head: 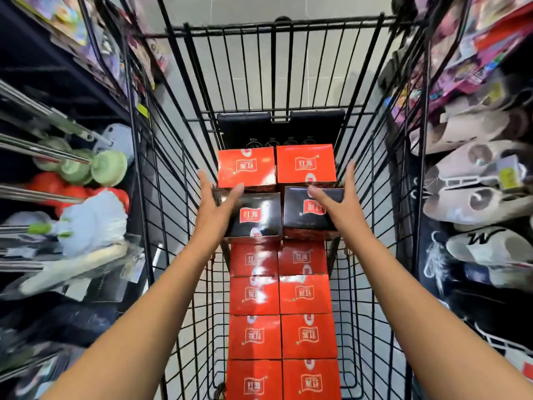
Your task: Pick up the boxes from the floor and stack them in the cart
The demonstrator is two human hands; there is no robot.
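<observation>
A black wire cart (178, 157) stretches away in front of me. Red boxes (282, 336) lie two abreast along its bottom. At the far end two more red boxes (277, 166) sit higher up. Just in front of them are two dark boxes with red labels, a left one (259, 220) and a right one (305, 215), side by side on top of the red row. My left hand (215, 202) presses the outer side of the left dark box, thumb over its top. My right hand (340, 197) presses the outer side of the right dark box.
Shelves close in on both sides of the cart. The left shelf holds mops (86, 226) and metal handles (43, 114). The right shelf holds pale slippers (476, 192) and packaged toys (473, 53). Grey floor tiles (259, 7) show beyond the cart.
</observation>
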